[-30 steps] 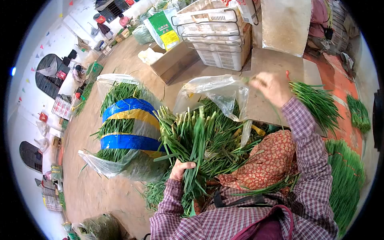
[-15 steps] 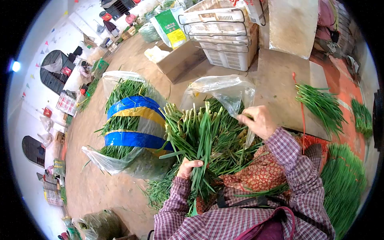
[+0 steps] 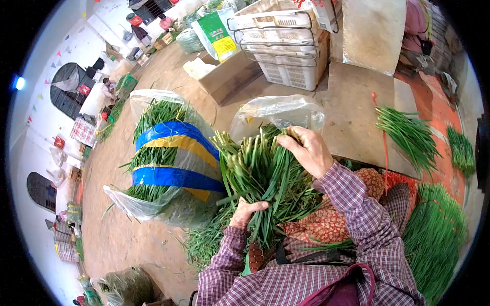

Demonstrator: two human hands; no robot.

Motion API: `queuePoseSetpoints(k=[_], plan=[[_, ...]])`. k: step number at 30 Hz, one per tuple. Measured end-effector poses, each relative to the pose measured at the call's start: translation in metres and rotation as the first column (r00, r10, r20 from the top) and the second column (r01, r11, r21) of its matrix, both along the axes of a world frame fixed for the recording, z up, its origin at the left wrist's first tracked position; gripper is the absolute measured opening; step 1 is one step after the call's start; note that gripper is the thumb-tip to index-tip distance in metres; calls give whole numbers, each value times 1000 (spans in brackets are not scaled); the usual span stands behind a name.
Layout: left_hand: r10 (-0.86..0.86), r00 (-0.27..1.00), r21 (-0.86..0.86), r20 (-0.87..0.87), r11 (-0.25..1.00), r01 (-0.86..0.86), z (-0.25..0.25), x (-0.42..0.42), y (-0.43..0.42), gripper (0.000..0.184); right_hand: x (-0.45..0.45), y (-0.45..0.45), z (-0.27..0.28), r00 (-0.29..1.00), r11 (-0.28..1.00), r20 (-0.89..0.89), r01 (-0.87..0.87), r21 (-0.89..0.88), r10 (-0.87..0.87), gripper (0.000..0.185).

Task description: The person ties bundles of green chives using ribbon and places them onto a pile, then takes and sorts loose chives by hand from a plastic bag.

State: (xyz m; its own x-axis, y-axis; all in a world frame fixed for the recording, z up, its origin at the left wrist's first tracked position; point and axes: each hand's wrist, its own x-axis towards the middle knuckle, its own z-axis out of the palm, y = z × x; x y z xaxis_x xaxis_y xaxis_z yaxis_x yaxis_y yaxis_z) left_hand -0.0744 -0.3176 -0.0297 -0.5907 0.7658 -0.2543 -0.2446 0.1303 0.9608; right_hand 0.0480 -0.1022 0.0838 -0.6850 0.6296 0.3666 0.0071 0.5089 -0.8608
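My left hand (image 3: 248,211) is wrapped round the lower part of a bunch of green stalks (image 3: 255,163), thumb across the leaves, pale cut ends pointing up. At the right edge of those pale ends is my right hand (image 3: 308,150), its thumb and fingers pinched together; what lies between them is too small to make out. Loose leaves spread behind and below the bunch. To its left lies a clear plastic bale of greens (image 3: 176,153) with blue and yellow bands. Behind the bunch, an open clear plastic bag (image 3: 280,109) stands.
White crates (image 3: 286,51) are stacked beyond an open cardboard box (image 3: 229,81). A small bunch of greens (image 3: 408,135) lies on the board at right, near a red tie (image 3: 385,143). A large green pile (image 3: 434,239) is at far right. A distant person (image 3: 108,89) is at upper left.
My right hand has come from the upper right, over the board, down and left to the pale stalk ends. My left hand keeps its hold. The view has shifted slightly.
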Motion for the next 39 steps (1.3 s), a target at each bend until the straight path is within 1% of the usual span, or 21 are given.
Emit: queuePoseSetpoints(k=[1,3,4,5,6,8,9,11,13,15,17,18,19,23,25,27,28,33,35,37,39], plan=[[6,1000,1,2,1000,-6,-12,-7,-1,44,0,-1,-3,997,991,-65,-46,-126,38,35],[-144,949,160,282,982,101,-25,-16,-5,41,-2,1,-18,958,988,-274,42,-148,-82,32],[-84,969,82,232,994,67,-27,-19,-10,47,9,3,-6,969,966,-201,97,-238,-146,33],[-98,937,242,335,970,15,-30,-16,-11,36,22,9,4,972,934,-122,155,-321,-203,35],[-3,938,182,347,981,-64,-27,-12,-11,29,39,31,-7,957,917,-77,243,-315,-280,36],[96,930,122,355,981,-148,-34,-15,-11,22,54,54,3,901,883,-225,266,-387,-370,41],[77,907,161,414,975,-157,-54,-22,-13,23,60,57,21,829,871,-403,187,-455,-388,45],[53,880,199,471,966,-164,-70,-29,-17,25,64,74,14,822,851,-410,160,-500,-395,47],[-152,803,348,576,935,-73,-56,-29,-15,35,61,79,-1,812,829,-418,137,-543,-408,49],[-49,824,250,564,961,-115,-47,-20,-14,56,49,66,-21,961,838,-223,15,-545,-163,49],[-51,836,239,546,966,-97,-53,-20,-14,63,25,25,-19,980,762,-77,94,-640,-186,53],[-53,839,221,541,972,-82,-50,-20,-14,64,19,22,-24,999,796,-3,33,-605,-44,57],[-44,859,213,511,974,-77,-44,-16,-12,56,12,20,-30,993,819,76,-35,-573,95,61],[-92,882,288,463,956,-51,-30,-9,-6,32,-13,3,-35,993,905,-30,-116,-410,114,60],[-102,884,275,456,961,-31,-33,-9,-4,24,-20,3,-33,994,970,-75,-93,-224,78,57],[-75,909,189,411,982,-4,-46,-10,-5,28,-20,3,-34,994,971,-75,-96,-218,81,50],[-98,896,348,434,935,-66,-52,-9,-7,36,-19,3,-36,995,957,-85,-81,-278,59,47],[-190,784,361,591,932,-46,-59,-12,-8,43,-6,15,-33,976,806,-127,69,-588,-177,42],[-217,778,389,590,920,-38,-48,-11,-10,43,3,29,-18,905,777,-322,15,-630,-279,43],[-215,768,391,603,919,-49,-49,-14,-13,44,13,37,11,789,570,-417,-104,-815,-452,41],[-217,759,394,614,917,-57,-56,-17,-13,44,39,56,15,804,604,-451,-147,-783,-389,37]])
